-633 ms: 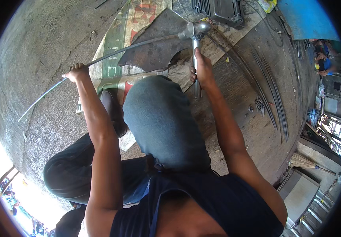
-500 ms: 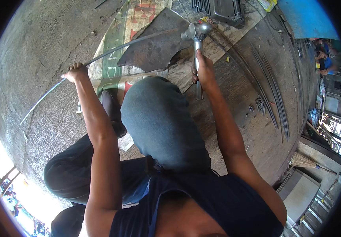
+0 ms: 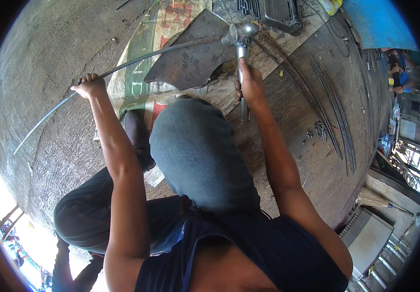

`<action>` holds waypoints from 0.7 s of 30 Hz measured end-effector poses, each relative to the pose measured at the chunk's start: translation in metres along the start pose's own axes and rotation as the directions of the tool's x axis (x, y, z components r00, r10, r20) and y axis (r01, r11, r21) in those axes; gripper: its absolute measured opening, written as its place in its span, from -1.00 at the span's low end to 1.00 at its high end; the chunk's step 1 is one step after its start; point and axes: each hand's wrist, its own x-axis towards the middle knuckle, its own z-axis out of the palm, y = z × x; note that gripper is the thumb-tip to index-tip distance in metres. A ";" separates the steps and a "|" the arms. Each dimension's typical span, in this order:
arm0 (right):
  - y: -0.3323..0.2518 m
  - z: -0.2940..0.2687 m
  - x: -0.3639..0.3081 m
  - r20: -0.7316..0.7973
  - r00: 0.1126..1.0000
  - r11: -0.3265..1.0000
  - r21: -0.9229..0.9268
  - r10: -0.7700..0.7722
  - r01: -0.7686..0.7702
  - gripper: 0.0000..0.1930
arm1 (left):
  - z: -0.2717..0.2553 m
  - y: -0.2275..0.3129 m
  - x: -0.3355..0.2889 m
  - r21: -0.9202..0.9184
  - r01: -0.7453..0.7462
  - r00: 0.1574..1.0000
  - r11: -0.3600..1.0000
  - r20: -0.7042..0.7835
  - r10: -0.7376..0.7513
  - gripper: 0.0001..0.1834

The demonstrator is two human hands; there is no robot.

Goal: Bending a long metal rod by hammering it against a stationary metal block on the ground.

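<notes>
My left hand (image 3: 89,86) is closed around a long thin metal rod (image 3: 147,59), which slants from the floor side at left up to the right. The rod's far end lies over a dark, irregular steel plate (image 3: 185,65) on the ground. My right hand (image 3: 252,86) grips a ball-peen hammer (image 3: 242,51) by its metal handle, head upward. The hammer head overlaps the rod's right tip; whether they touch I cannot tell. A printed sheet (image 3: 137,80) is spread beneath the plate.
Several long dark rods (image 3: 334,109) lie on the ground to the right, with short metal pieces (image 3: 321,130) beside them. At the top stands a dark metal box (image 3: 279,17) next to more rods (image 3: 247,7). A broom (image 3: 382,200) is at the right. My bent knee (image 3: 78,209) is at left.
My left hand and the rod have shifted slightly left and up. The hammer head has moved a little left and up. Dark limbs at the lower left have changed position.
</notes>
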 end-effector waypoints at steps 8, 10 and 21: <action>-0.023 0.001 0.018 0.069 0.993 0.995 0.022 0.091 -0.093 -0.50 | 0.008 -0.010 -0.001 0.015 -0.001 0.999 1.000 0.054 0.000 -0.40; -0.053 -0.004 0.012 0.002 1.000 0.998 -0.067 -0.014 0.014 -0.47 | 0.004 -0.009 0.001 0.018 0.007 0.999 1.000 0.053 -0.008 -0.40; 0.027 -0.023 0.054 -0.155 0.958 0.772 -0.628 -0.242 0.093 -0.38 | -0.011 -0.018 0.005 -0.010 0.068 0.987 0.998 0.149 -0.066 -0.43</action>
